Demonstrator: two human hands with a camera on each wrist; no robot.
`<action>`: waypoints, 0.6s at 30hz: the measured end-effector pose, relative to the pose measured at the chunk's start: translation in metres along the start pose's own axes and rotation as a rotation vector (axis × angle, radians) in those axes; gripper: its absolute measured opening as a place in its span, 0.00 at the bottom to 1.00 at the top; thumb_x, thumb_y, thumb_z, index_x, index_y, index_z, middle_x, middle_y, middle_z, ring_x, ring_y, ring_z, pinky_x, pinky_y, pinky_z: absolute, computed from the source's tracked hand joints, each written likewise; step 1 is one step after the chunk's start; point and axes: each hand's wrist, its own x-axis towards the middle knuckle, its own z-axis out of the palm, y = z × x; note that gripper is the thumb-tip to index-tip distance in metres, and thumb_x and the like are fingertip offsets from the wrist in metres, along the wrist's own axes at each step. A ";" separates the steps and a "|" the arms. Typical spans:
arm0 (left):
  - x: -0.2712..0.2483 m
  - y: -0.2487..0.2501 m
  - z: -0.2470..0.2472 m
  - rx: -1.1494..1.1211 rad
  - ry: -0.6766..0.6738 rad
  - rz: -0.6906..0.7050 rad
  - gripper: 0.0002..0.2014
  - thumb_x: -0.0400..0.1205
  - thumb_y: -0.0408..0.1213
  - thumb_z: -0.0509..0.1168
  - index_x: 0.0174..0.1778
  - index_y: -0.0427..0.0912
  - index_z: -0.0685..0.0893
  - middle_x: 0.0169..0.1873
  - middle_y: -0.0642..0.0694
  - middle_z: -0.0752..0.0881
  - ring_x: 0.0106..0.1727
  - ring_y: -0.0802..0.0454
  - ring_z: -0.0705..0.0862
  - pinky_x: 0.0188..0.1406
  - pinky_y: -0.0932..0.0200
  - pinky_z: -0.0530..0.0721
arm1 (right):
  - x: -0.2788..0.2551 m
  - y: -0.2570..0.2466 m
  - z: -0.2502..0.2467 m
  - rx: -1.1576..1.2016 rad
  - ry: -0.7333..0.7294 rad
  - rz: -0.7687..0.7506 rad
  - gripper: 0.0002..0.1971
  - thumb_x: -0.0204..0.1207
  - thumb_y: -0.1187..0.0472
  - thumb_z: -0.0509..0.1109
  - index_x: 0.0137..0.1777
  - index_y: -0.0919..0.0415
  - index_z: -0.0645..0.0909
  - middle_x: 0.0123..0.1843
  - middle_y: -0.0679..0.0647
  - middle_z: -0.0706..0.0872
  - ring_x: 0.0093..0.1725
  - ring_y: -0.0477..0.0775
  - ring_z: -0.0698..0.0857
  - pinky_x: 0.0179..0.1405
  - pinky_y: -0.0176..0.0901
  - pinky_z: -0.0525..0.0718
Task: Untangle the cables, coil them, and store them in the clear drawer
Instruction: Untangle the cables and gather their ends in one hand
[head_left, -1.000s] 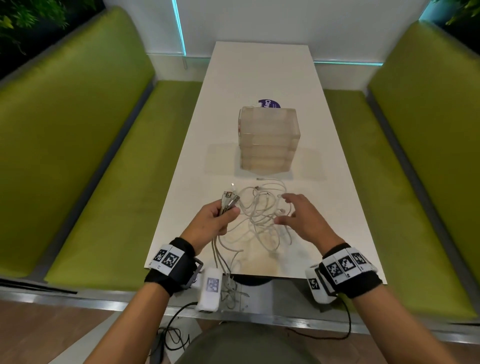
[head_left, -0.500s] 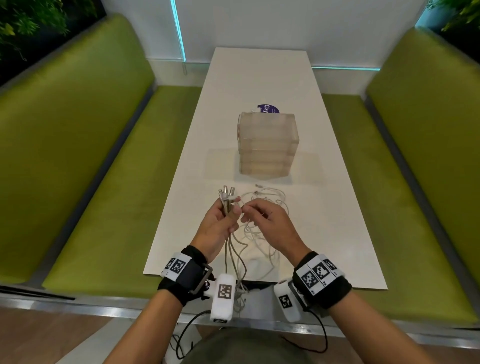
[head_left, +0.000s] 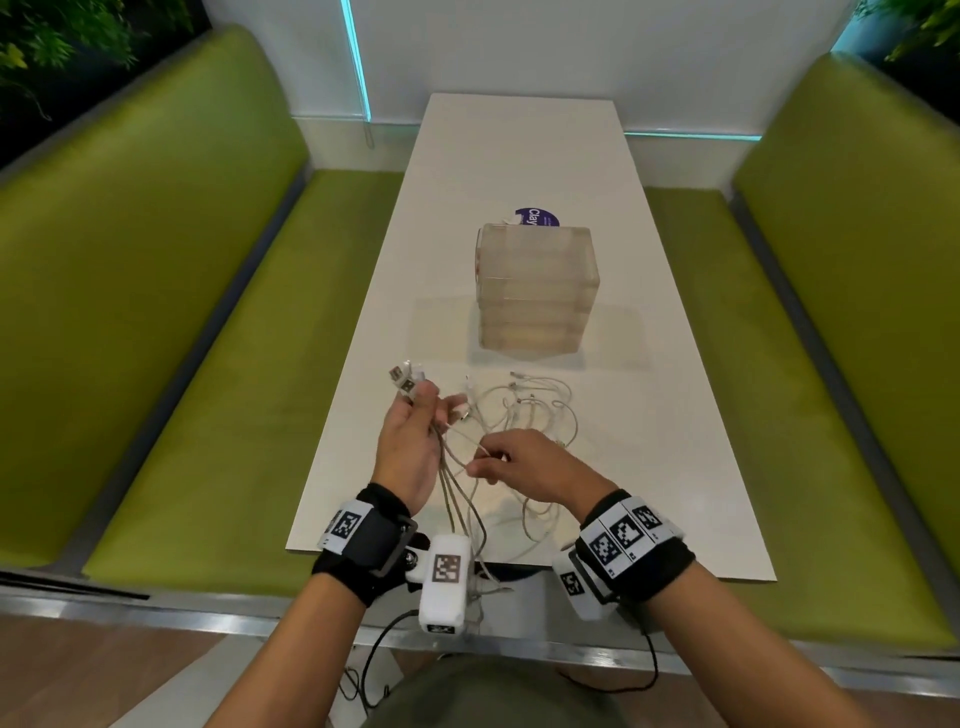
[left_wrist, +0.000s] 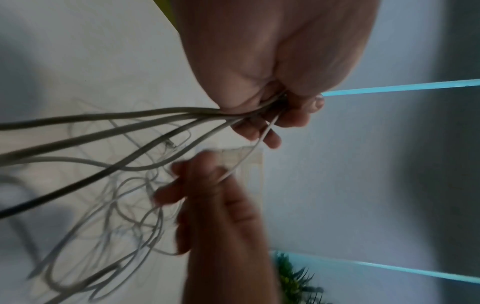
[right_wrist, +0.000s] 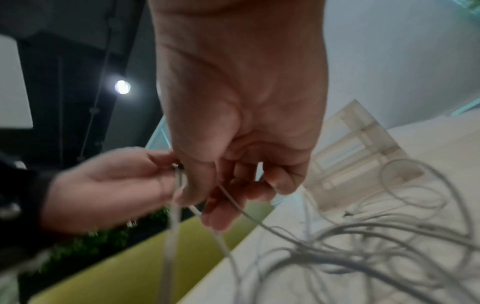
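Here the left hand (head_left: 408, 441) grips the cables (head_left: 524, 410) by their plugs while the right hand (head_left: 524, 462) pinches one strand; a hard pull could tighten the tangle.

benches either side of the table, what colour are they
Lime green benches, clearest in the head view.

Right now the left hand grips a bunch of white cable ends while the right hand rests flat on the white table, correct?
Not quite: in the head view the right hand pinches one thin white cable strand above the table. The left hand does grip the white cable ends.
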 end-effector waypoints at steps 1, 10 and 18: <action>0.002 0.006 -0.002 -0.050 0.001 0.012 0.11 0.88 0.37 0.52 0.41 0.41 0.73 0.22 0.52 0.75 0.40 0.51 0.87 0.53 0.52 0.86 | 0.004 0.011 -0.001 -0.068 -0.033 0.037 0.12 0.79 0.50 0.67 0.39 0.57 0.82 0.40 0.50 0.87 0.41 0.50 0.83 0.43 0.45 0.78; 0.014 0.041 -0.024 0.047 0.118 0.043 0.12 0.87 0.46 0.56 0.44 0.42 0.74 0.21 0.55 0.65 0.22 0.59 0.62 0.23 0.64 0.63 | 0.015 0.045 -0.027 0.233 0.173 0.037 0.15 0.82 0.56 0.63 0.36 0.55 0.85 0.28 0.46 0.83 0.29 0.45 0.77 0.33 0.36 0.73; -0.002 -0.010 0.011 0.464 -0.125 -0.062 0.09 0.81 0.42 0.68 0.45 0.39 0.80 0.28 0.47 0.75 0.26 0.55 0.67 0.23 0.64 0.66 | 0.010 -0.007 -0.033 0.204 0.112 -0.164 0.14 0.82 0.56 0.64 0.40 0.61 0.87 0.27 0.47 0.79 0.24 0.39 0.71 0.30 0.34 0.71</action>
